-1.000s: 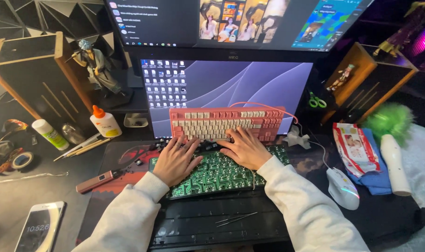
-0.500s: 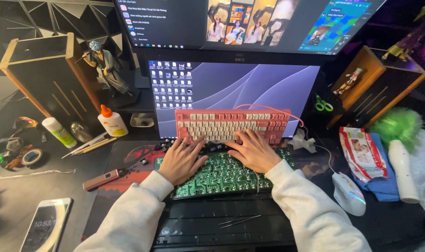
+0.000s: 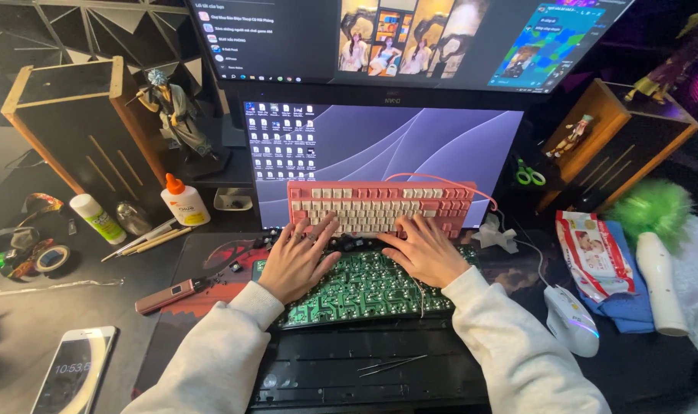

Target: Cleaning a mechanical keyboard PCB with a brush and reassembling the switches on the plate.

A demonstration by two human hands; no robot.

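Two hands spread flat over the green circuit board (image 3: 364, 287), fingers open, gripping nothing. Left hand (image 3: 297, 259) on the board's near-left part, fingertips reaching the pink keyboard (image 3: 380, 205) just behind it. Right hand (image 3: 424, 249) on the board's far-right part, fingers fanned toward the same keyboard. Just in front of the board, a black keyboard case (image 3: 326, 368) with thin tweezers (image 3: 391, 366) lying on it. Right of the board, a white mouse (image 3: 570, 320). Left of the board, a glue bottle (image 3: 184, 201) and, nearer, a phone (image 3: 73, 376).
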